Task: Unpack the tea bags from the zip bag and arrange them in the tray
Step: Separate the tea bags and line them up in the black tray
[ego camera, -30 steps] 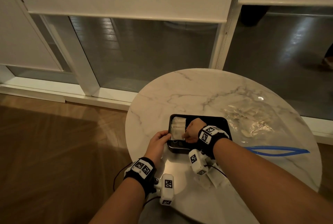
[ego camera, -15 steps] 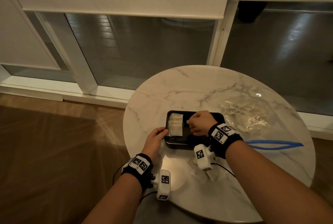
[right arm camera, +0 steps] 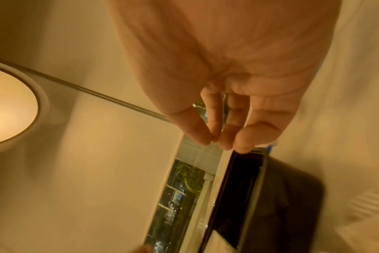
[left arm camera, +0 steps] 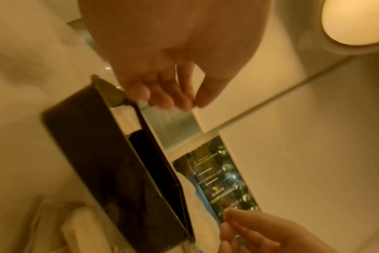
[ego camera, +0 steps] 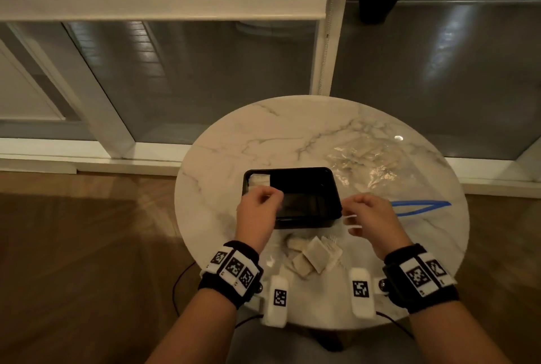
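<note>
A black tray (ego camera: 307, 172) sits mid-table, with a small stack of pale tea bags (ego camera: 259, 180) lying in its far left corner, also seen in the left wrist view (left arm camera: 125, 118). Several loose tea bags (ego camera: 313, 255) lie on the table in front of the tray. The clear zip bag (ego camera: 366, 164) with a blue zip strip (ego camera: 421, 205) lies to the right. My left hand (ego camera: 270, 195) hovers over the tray's near left part, fingers loosely curled, holding nothing (left arm camera: 190, 102). My right hand (ego camera: 351, 208) hangs by the near right corner, thumb tip meeting the forefinger (right arm camera: 214, 140), nothing seen between them.
The round marble table (ego camera: 263, 135) stands against low windows with white frames (ego camera: 111, 129). Its edge curves close on the left and near sides, above a wooden floor (ego camera: 87, 246). Bare marble lies beyond the tray.
Both hands have come away from the tea bags at the tray's left end. The right hand has swung right to the near right corner; the left has lifted off the rim.
</note>
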